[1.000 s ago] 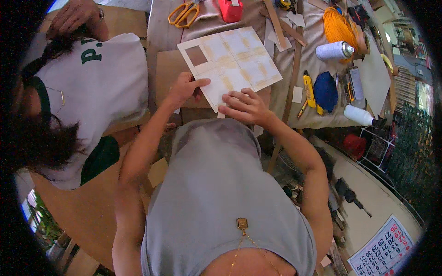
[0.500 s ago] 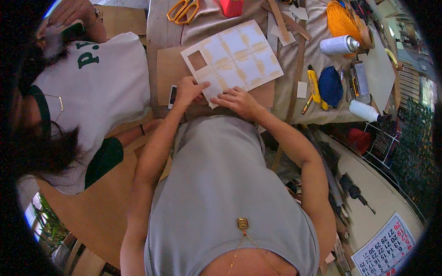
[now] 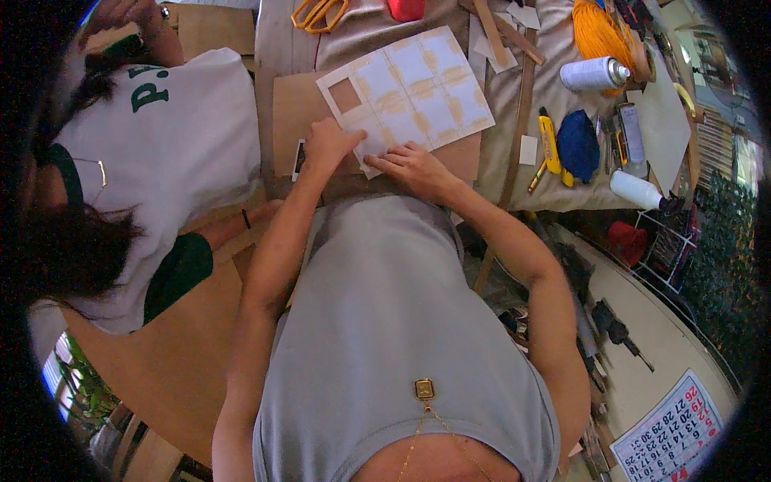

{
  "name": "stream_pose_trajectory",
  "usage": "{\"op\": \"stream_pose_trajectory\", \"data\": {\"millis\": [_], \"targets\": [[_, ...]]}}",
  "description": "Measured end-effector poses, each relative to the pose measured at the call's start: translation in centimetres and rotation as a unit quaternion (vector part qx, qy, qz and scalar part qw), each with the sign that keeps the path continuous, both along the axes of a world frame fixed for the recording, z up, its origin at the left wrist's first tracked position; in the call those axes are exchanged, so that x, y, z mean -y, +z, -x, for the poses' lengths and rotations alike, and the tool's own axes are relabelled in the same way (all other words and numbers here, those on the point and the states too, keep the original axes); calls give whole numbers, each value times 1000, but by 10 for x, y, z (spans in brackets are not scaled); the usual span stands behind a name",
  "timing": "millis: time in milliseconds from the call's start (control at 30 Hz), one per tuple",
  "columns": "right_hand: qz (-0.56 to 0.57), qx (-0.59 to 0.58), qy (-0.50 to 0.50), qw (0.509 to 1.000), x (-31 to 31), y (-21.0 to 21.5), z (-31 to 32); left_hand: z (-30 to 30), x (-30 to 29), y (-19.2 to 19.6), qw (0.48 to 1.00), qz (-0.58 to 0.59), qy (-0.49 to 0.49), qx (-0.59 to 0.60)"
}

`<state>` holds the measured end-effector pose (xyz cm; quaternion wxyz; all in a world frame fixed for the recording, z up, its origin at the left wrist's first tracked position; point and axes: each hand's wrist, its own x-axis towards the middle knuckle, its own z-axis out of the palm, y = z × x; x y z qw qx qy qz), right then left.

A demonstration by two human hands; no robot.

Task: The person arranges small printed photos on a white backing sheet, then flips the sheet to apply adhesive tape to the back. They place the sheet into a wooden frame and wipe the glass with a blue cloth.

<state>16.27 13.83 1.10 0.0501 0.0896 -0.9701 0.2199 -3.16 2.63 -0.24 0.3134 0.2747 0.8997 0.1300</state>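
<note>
Both hands (image 3: 329, 145) (image 3: 414, 165) press a white gridded sheet (image 3: 409, 92) on brown cardboard (image 3: 297, 120)

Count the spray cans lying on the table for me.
2. One white spray can lies at the far right beside the orange cord; another white can lies nearer, right of the blue cloth. Clutter may hide more.

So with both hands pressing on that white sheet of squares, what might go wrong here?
The left hand and right hand press only the near corner of the white sheet, so its far end could lift or twist on the brown board. One square is already cut out, and the thin strips around it might tear. The yellow utility knife lies close beside the right arm, where an elbow could catch it.
</note>
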Motion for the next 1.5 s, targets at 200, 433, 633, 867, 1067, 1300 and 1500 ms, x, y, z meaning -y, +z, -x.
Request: {"op": "stream_pose_trajectory", "data": {"millis": [200,433,633,867,1067,1300,1500], "targets": [[20,-26,-37,999,4,-8,-3,-18,2,29,995,-68,-26,-75],[77,-80,-57,992,6,-7,-3,-32,33,8,931,-257,-207,-159],[139,-11,-96,986,6,2,-1,-36,33,1,926,-264,-200,-181],[423,-76,-502,750,6,5,-5,-36,31,7,916,-260,-213,-220],[529,45,-586,613,37,8,-16,-34,30,4,911,-276,-218,-214],[530,43,-617,580,74,-25,-22,-32,31,0,903,-298,-223,-214],[601,4,-621,503,88,10,-3,-30,32,-2,908,-289,-222,-206]]}}
